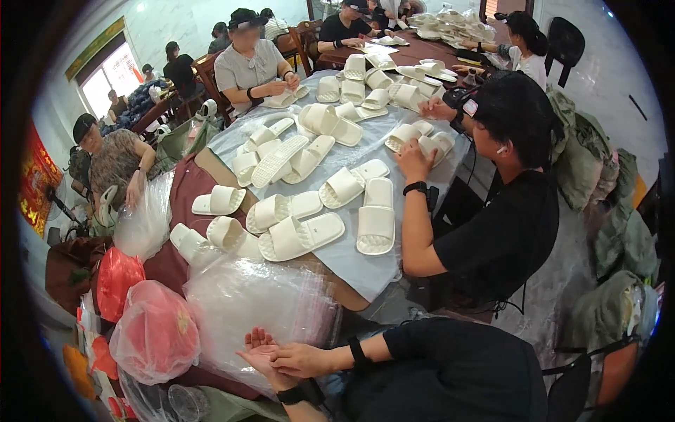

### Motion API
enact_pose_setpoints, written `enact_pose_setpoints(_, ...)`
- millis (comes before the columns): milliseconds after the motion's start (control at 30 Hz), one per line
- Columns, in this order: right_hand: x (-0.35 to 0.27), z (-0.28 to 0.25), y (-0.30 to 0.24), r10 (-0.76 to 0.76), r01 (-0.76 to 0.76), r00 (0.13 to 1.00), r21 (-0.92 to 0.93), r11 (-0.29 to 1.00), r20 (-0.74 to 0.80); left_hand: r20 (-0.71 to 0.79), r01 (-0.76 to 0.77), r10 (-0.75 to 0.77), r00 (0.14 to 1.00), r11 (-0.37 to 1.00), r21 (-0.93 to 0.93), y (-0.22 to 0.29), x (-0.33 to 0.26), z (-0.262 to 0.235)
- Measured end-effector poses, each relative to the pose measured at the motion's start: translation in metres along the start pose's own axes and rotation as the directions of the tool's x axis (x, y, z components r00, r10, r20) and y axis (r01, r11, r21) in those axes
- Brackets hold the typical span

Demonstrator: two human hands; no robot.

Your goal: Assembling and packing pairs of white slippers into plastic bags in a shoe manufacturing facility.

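Observation:
My left hand point(261, 357) is held palm up near the lower edge, its fingers stretched out and nothing lying in them. My right hand point(304, 360) comes in from the right, its bent fingers closed over the base of the left palm and thumb. Both wrists wear black bands. Just beyond my hands lies a stack of clear plastic bags point(242, 299). Past the bags, white slide slippers are scattered over the table; the closest include a slipper point(302, 237) lying on its sole and another slipper point(375, 228) to its right.
Red bundles in clear plastic point(156, 332) sit to my left. A person in black point(503, 204) at the right handles slippers; a person in a light shirt point(256, 70) holds one across the table. Slippers are piled on the grey table cover point(380, 271). Stuffed sacks point(587, 155) line the right wall.

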State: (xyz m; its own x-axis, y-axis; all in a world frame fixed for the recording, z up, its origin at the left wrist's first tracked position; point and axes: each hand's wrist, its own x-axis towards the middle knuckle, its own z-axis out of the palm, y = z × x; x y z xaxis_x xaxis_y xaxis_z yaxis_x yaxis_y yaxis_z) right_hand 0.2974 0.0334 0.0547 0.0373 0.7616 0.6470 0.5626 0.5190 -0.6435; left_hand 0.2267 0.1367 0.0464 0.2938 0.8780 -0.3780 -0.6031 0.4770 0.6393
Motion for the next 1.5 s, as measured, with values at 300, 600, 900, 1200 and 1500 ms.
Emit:
enact_pose_setpoints(300, -0.001, -0.007, -0.007, 0.078, -0.079, 0.996, 0.025, 0.997, 0.031, 0.076, -0.027, 0.027, 0.997, 1.0, -0.009, -0.006, 0.013, -0.017)
enact_pose_setpoints(600, 0.013, 0.001, 0.001, 0.476, -0.486, 0.872, 0.34, 0.805, 0.118, 0.081, -0.008, -0.001, 0.997, 0.994, 0.105, -0.004, 0.013, -0.014)
enact_pose_setpoints(900, 0.009, 0.007, 0.018, 0.573, -0.572, 0.816, 0.256, 0.78, 0.079, 0.066, -0.039, 0.028, 0.997, 0.983, 0.178, -0.005, 0.002, 0.002)
enact_pose_setpoints(1200, 0.015, -0.016, 0.008, 0.485, -0.508, 0.86, 0.341, 0.791, 0.158, 0.019, -0.051, 0.048, 0.999, 0.984, 0.17, -0.004, -0.009, 0.015)
enact_pose_setpoints(1500, 0.026, -0.032, -0.011, 0.453, -0.487, 0.873, 0.319, 0.813, 0.178, 0.032, -0.066, 0.061, 0.998, 0.98, 0.19, -0.002, -0.009, 0.015)
